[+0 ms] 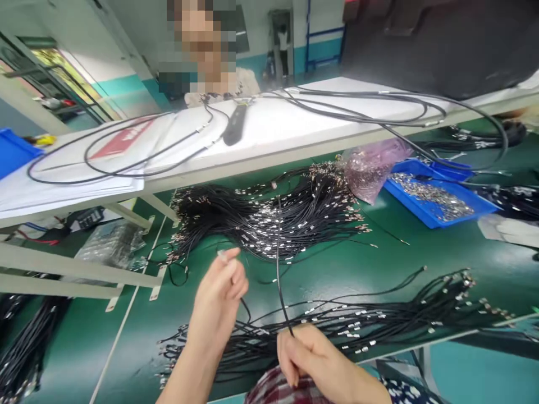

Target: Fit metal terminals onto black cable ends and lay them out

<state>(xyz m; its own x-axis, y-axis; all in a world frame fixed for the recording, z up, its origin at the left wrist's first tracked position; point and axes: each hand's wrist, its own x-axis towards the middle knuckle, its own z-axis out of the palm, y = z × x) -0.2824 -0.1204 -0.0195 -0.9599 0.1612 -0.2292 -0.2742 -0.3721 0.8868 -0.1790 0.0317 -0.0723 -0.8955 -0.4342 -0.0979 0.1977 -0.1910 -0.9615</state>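
My right hand [309,356] is closed around a black cable [278,264], which stands up from the fist toward the far bundle. Left of it, my left hand [221,292] is closed in a pinch, with a small pale tip [222,256] showing at the fingers. A short stretch of black cable [245,310] comes out from below that hand; whether it is the same cable I cannot tell. Under both hands lies a bundle of black cables [337,325] with white labels. Beyond them spreads a larger bundle of similar cables [261,219].
A white raised shelf [269,134] crosses the green table [404,247], carrying looped cables and a dark-handled tool [236,124]. Blue trays [438,216] of small metal parts and a pink plastic bag [368,168] stand at right. Another person [227,84] is behind the shelf.
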